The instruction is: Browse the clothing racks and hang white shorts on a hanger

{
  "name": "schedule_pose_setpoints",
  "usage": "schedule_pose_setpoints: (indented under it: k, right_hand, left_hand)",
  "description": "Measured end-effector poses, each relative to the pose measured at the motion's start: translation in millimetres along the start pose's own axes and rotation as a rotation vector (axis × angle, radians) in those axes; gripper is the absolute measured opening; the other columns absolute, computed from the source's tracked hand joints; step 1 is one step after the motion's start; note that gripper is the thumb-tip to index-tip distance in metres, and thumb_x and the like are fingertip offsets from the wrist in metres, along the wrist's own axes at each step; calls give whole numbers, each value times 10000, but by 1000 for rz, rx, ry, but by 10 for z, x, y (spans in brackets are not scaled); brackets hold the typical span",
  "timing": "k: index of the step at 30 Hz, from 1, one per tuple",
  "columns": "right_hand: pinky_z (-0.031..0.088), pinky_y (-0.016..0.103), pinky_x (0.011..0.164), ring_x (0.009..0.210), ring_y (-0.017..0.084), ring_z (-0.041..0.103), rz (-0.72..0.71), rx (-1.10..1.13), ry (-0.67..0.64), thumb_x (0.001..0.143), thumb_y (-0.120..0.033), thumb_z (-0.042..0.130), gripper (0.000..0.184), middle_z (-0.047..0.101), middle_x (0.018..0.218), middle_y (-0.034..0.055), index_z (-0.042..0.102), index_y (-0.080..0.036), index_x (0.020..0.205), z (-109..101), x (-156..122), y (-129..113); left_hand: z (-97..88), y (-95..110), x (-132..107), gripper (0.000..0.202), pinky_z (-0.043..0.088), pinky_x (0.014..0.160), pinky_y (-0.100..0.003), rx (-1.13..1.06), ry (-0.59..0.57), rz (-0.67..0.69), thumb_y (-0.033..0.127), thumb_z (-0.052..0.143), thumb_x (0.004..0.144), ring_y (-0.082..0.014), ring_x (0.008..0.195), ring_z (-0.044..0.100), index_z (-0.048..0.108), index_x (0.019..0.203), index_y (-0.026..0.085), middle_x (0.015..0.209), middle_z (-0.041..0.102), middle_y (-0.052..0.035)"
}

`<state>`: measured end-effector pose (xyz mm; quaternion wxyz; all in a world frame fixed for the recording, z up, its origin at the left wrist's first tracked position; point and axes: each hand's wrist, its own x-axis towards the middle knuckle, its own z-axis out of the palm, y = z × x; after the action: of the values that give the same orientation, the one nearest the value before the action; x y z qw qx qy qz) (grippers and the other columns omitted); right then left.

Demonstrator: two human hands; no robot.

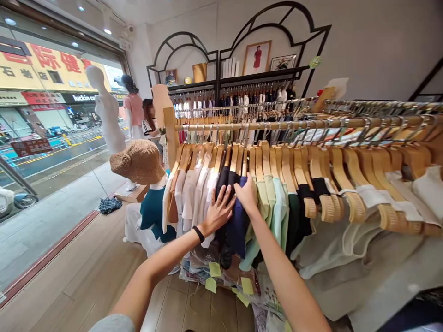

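Observation:
My left hand (pixel 220 211), with a black band (pixel 198 234) at its wrist, lies with fingers spread against black garments (pixel 221 235) on wooden hangers. Beside it, my right hand (pixel 246 193) has its thumb over the shoulder of a navy blue garment (pixel 238 230); its other fingers are partly hidden behind the cloth. White tops (pixel 188 196) hang to the left of my hands. Just right of them are pale green tops (pixel 269 196). All these hang from a wooden rail (pixel 277 125).
A mannequin in a straw hat (pixel 138 161) and teal top (pixel 152 214) stands at the rack's left end. Wrapped packs with yellow notes (pixel 214 269) lie below. Another person (pixel 148 120) is near the window, by a white mannequin (pixel 105 108). More racks stand behind.

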<state>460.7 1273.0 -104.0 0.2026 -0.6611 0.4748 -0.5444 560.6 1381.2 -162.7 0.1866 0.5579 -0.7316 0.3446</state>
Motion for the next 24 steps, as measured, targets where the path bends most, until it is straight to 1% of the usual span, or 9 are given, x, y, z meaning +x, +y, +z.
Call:
schedule_pose_setpoints:
  k: [2, 4, 8, 12, 15, 18, 20, 22, 24]
  right_hand:
    - [390, 449, 1108, 1285, 296, 496, 14, -5, -5, 648, -224, 541, 658, 544, 1361, 193, 526, -101, 1294, -5, 95, -5]
    - [409, 456, 1086, 1238, 311, 533, 62, -30, -24, 638, -219, 543, 672, 566, 1329, 206, 536, -85, 1297, -48, 144, -24]
    - [456, 446, 1027, 1089, 303, 617, 149, -23, -38, 626, -229, 544, 657, 656, 1178, 193, 586, -80, 1265, -202, 149, -100]
    - [480, 421, 997, 1053, 278, 636, 144, 58, -60, 609, -252, 531, 648, 662, 1178, 178, 616, -84, 1228, -328, 123, -155]
    - [474, 427, 1004, 1072, 277, 628, 128, 82, -37, 598, -269, 555, 635, 656, 1199, 163, 636, -107, 1206, -392, 111, -138]
    - [528, 388, 896, 923, 237, 654, 74, 108, -61, 617, -279, 563, 601, 697, 1042, 116, 645, -129, 1194, -453, 100, -92]
    - [545, 359, 821, 835, 212, 647, 53, 115, -73, 631, -277, 557, 594, 698, 952, 91, 641, -127, 1199, -493, 95, -65]
    - [547, 349, 782, 797, 200, 634, 54, 115, -84, 633, -271, 552, 599, 689, 910, 79, 636, -120, 1206, -530, 97, -51]
    - [546, 342, 762, 784, 192, 621, 58, 114, -103, 628, -264, 547, 609, 681, 900, 76, 631, -116, 1213, -566, 108, -49]
  left_hand:
    - [-129, -36, 95, 655, 200, 1198, -656, -34, 0, -105, 341, 457, 946, -346, 1510, 86, 255, 1552, 196, 1638, 111, -127]
    - [-272, -158, 171, 653, 165, 1201, -662, -67, 25, -238, 413, 449, 949, -358, 1513, 48, 280, 1544, 205, 1643, 111, -117]
    - [-506, -700, 190, 679, 130, 1177, -691, -106, 137, -619, 459, 421, 959, -387, 1510, 14, 260, 1540, 147, 1626, 133, -203]
    - [-456, -1285, 48, 692, 188, 1113, -735, -147, 134, -886, 483, 412, 966, -440, 1492, 81, 239, 1527, 118, 1587, 186, -284]
    - [-310, -1467, -74, 690, 271, 1077, -726, -271, 115, -966, 534, 401, 962, -452, 1469, 187, 285, 1496, 112, 1550, 254, -318]
    - [-279, -1372, -114, 666, 261, 1089, -726, -277, 108, -928, 495, 399, 971, -447, 1468, 195, 295, 1478, 74, 1536, 279, -323]
    - [-349, -1147, -69, 597, 212, 1156, -682, -198, 134, -810, 392, 357, 996, -402, 1491, 153, 285, 1483, 55, 1564, 247, -294]
    - [-444, -807, 30, 541, 169, 1231, -587, -141, 182, -593, 281, 304, 1001, -327, 1513, 118, 298, 1489, 47, 1589, 239, -238]
    - [-501, -415, 167, 518, 127, 1270, -516, -142, 202, -265, 224, 322, 975, -278, 1521, 115, 383, 1455, 39, 1577, 307, -190]
